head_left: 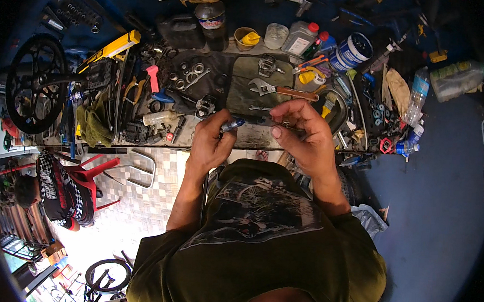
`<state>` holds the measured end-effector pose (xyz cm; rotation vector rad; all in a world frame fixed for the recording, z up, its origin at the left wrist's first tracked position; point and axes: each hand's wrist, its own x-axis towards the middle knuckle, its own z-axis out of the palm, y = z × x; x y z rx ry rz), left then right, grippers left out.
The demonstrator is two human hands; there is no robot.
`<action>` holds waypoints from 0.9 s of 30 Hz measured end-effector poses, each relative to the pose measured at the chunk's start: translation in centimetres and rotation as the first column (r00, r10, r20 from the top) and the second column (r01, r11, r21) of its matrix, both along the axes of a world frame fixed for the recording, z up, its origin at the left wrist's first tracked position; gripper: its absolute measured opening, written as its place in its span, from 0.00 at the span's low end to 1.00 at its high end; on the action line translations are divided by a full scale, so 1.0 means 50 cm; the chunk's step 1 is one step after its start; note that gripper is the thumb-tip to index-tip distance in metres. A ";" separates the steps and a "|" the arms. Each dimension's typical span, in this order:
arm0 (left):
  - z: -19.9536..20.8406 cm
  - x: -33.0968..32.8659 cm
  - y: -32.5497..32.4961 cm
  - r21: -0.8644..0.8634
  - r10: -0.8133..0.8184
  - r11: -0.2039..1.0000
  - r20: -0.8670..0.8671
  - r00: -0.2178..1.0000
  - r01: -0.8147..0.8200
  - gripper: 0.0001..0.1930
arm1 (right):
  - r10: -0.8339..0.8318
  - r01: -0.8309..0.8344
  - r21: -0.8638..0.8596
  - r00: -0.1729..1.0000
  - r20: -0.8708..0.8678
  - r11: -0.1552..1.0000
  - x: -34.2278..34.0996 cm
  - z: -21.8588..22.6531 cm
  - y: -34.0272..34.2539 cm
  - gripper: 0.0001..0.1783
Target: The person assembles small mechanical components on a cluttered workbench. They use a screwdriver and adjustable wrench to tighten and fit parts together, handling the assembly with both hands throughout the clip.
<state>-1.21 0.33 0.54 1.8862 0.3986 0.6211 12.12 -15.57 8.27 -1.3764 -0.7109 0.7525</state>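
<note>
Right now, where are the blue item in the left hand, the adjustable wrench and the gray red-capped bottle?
Blue item (233,124): head view, on the part protruding from the left hand (211,139).
Adjustable wrench (285,91): head view, on its handle.
Gray red-capped bottle (298,40): head view, on its body.

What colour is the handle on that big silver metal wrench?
The big silver metal wrench has a reddish-brown handle, best seen in the head view.

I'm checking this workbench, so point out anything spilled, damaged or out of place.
One mild oddity: a clear bottle seems to lie on its side near the front of the workbench, left of the left hand, while the grey jug at the back stands upright. Nothing looks plainly broken or spilled.
</note>
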 end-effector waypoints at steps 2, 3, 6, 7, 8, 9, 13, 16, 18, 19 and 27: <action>-0.002 0.000 0.000 0.024 0.010 1.000 -0.006 1.000 -0.010 0.03 | 0.011 -0.011 -0.012 0.998 0.054 1.000 -0.006 0.000 0.005 0.13; -0.001 0.000 0.001 0.043 0.005 0.999 0.008 1.000 -0.005 0.04 | 0.028 -0.028 -0.003 0.998 0.048 1.000 -0.008 -0.003 0.007 0.13; 0.010 0.002 0.003 0.095 -0.007 0.996 0.036 0.999 0.004 0.04 | 0.066 -0.066 -0.006 0.997 0.034 0.998 -0.012 -0.009 0.014 0.13; 0.015 0.002 0.004 0.108 -0.009 0.994 0.036 0.999 0.005 0.04 | 0.077 -0.076 -0.012 0.997 0.030 0.997 -0.012 -0.010 0.016 0.13; 0.017 0.002 0.005 0.121 -0.010 0.993 0.037 0.999 0.006 0.04 | 0.079 -0.078 -0.036 0.996 0.031 0.996 -0.013 -0.008 0.017 0.12; 0.016 0.002 0.006 0.126 -0.007 0.992 0.032 0.999 0.003 0.04 | 0.082 -0.080 -0.061 0.996 0.032 0.995 -0.016 -0.003 0.017 0.12; 0.013 0.001 0.009 0.153 -0.003 0.988 0.049 0.999 -0.005 0.05 | 0.059 -0.044 -0.088 0.984 0.169 0.995 -0.023 0.002 0.018 0.09; 0.012 0.001 0.009 0.145 -0.011 0.989 0.041 0.999 0.004 0.06 | 0.061 -0.052 -0.086 0.993 0.100 0.995 -0.023 -0.006 0.023 0.09; 0.013 0.001 0.010 0.137 -0.015 0.990 0.024 1.000 0.012 0.06 | 0.088 -0.081 -0.090 0.993 0.079 0.993 -0.017 -0.016 0.022 0.09; 0.013 0.001 0.010 0.137 -0.016 0.990 0.017 1.000 0.014 0.06 | 0.101 -0.095 -0.092 0.993 0.069 0.991 -0.016 -0.022 0.021 0.10; 0.013 0.004 0.011 0.179 -0.022 0.984 0.043 0.999 0.014 0.06 | 0.123 -0.135 -0.086 0.984 -0.131 0.987 -0.020 -0.025 0.026 0.11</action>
